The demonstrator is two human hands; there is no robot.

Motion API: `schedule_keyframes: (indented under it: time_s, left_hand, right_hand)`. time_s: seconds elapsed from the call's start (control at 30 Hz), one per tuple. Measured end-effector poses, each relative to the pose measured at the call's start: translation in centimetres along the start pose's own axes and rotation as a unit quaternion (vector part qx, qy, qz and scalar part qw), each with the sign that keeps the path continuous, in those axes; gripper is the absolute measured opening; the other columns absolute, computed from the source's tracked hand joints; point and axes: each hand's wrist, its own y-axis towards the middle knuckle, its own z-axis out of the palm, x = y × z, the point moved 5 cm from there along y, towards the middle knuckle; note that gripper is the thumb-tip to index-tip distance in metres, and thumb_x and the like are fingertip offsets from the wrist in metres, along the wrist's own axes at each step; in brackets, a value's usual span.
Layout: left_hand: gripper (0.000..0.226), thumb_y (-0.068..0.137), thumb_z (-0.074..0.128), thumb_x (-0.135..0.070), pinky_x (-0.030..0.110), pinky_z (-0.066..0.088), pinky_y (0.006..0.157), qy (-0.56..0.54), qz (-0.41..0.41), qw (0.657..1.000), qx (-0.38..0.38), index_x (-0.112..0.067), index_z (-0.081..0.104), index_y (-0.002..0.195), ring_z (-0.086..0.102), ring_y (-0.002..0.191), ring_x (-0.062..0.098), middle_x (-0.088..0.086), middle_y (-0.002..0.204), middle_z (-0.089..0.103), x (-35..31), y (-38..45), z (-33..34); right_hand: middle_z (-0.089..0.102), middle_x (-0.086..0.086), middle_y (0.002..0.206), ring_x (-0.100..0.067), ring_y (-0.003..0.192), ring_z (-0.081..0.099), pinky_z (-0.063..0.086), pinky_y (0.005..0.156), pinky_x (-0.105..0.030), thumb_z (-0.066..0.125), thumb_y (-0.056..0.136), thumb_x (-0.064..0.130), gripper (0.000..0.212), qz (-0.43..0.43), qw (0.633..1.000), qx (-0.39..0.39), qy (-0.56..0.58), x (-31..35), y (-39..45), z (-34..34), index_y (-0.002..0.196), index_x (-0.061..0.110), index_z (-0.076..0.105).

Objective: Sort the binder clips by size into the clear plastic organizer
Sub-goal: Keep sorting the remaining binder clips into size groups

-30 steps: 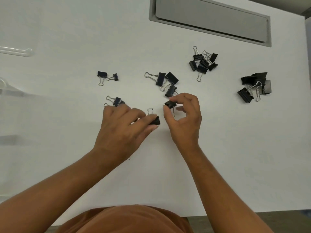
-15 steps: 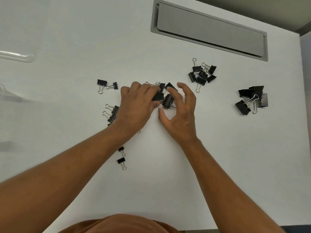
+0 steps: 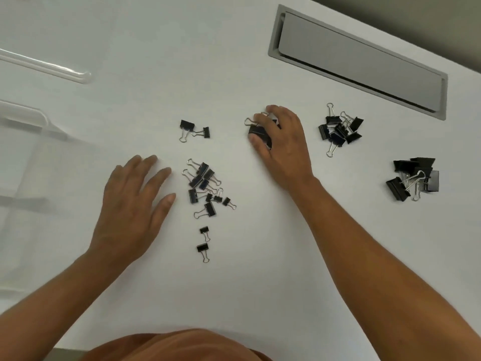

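Black binder clips lie in groups on the white table (image 3: 234, 282). My right hand (image 3: 282, 144) covers and grips a cluster of medium clips (image 3: 257, 131), thumb and fingers curled round them. My left hand (image 3: 132, 199) lies flat with straight fingers, holding nothing, just left of a pile of small clips (image 3: 205, 186). Two tiny clips (image 3: 203, 241) sit below that pile, and a pair of clips (image 3: 194, 130) above it. A medium pile (image 3: 339, 128) and a pile of large clips (image 3: 413, 178) lie to the right. The clear plastic organizer (image 3: 23, 152) is at the left edge.
A grey recessed cable hatch (image 3: 359, 61) is set into the table at the back right. A clear plastic lid or part (image 3: 46, 66) lies at the back left. My orange shirt shows at the bottom edge.
My left hand has pulled back down and left from the centre cluster and lies flat. My right hand has closed over the centre cluster of clips.
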Motion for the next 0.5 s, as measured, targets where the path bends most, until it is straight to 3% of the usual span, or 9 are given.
schedule_keyframes:
  time_s: [0.13,0.3,0.4,0.5]
  left_hand:
    - [0.059,0.106,0.044,-0.049,0.063,0.020,0.126,0.034,0.023,0.999,0.022,-0.013,0.052,0.152,0.030,0.155,0.040,0.015,0.165,0.039,-0.1,-1.1,0.5]
    - [0.062,0.103,0.048,-0.054,0.063,0.019,0.125,0.052,0.023,0.998,0.013,-0.014,0.054,0.151,0.028,0.156,0.039,0.013,0.166,0.039,-0.2,-1.0,0.5]
    - [0.063,0.103,0.049,-0.055,0.064,0.020,0.125,0.058,0.029,0.998,0.008,-0.014,0.053,0.151,0.029,0.156,0.040,0.013,0.166,0.038,-0.2,-1.1,0.5]
    - [0.062,0.103,0.048,-0.057,0.064,0.020,0.124,0.057,0.035,0.998,0.006,-0.017,0.054,0.151,0.030,0.156,0.039,0.012,0.166,0.039,-0.4,-1.1,0.5]
  right_hand:
    - [0.062,-0.007,0.136,-0.027,0.127,0.056,0.042,0.112,-0.044,0.061,0.099,0.033,0.033,0.033,0.999,-0.036,0.006,0.4,3.2,0.4,0.124,0.014,0.070]
    - [0.063,-0.008,0.134,-0.028,0.126,0.058,0.042,0.109,-0.046,0.060,0.095,0.037,0.036,0.054,0.997,-0.054,-0.029,0.3,5.5,0.6,0.122,0.016,0.070]
    - [0.054,-0.004,0.149,-0.029,0.139,0.049,0.031,0.118,-0.059,0.060,0.092,0.048,0.050,0.068,0.994,-0.057,-0.071,0.7,4.9,0.3,0.137,0.024,0.063]
    - [0.050,-0.004,0.152,-0.031,0.145,0.043,0.020,0.123,-0.062,0.065,0.093,0.046,0.055,0.052,0.995,-0.072,-0.046,2.4,3.6,-1.0,0.142,0.021,0.059]
